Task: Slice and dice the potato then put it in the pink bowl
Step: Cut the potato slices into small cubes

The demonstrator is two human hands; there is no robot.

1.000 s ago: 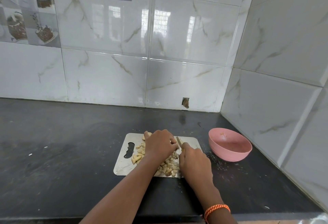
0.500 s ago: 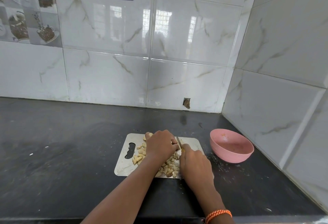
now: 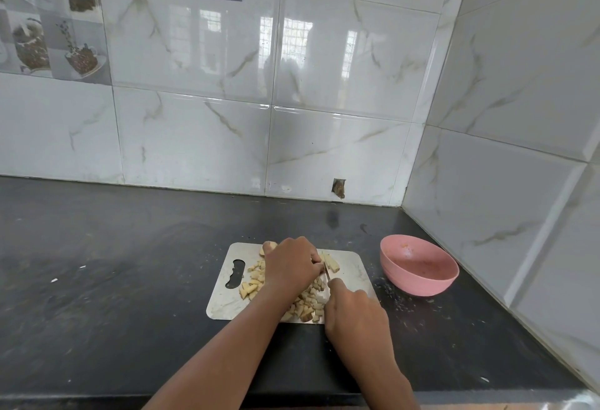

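Nearest: right hand (image 3: 355,315) fisted round knife (image 3: 326,271) handle, handle itself hidden in fist, thin blade poking out toward far side. Just beyond, left hand (image 3: 290,267) knuckles-up, curled down onto potato strips (image 3: 331,262), fingertips w/ blade right beside them; strips partly hidden under hand, so grip vs. press: cannot tell exactly, but fingers closed over them. Between and under both hands, diced potato (image 3: 308,307) heaped on near-centre of board (image 3: 352,268); second scatter of dice to left of left wrist, nr handle cut-out. One uncut end piece (image 3: 269,245) at board's far edge by left thumb. Board flat on dark surface (image 3: 113,280), near edge close to surface front. Pink bowl (image 3: 418,265) to right of board, apart from it, upright, no dice visible inside, only faint smears. Farther back: bare surface, white marbled tile wall (image 3: 324,85) meeting side wall at corner.
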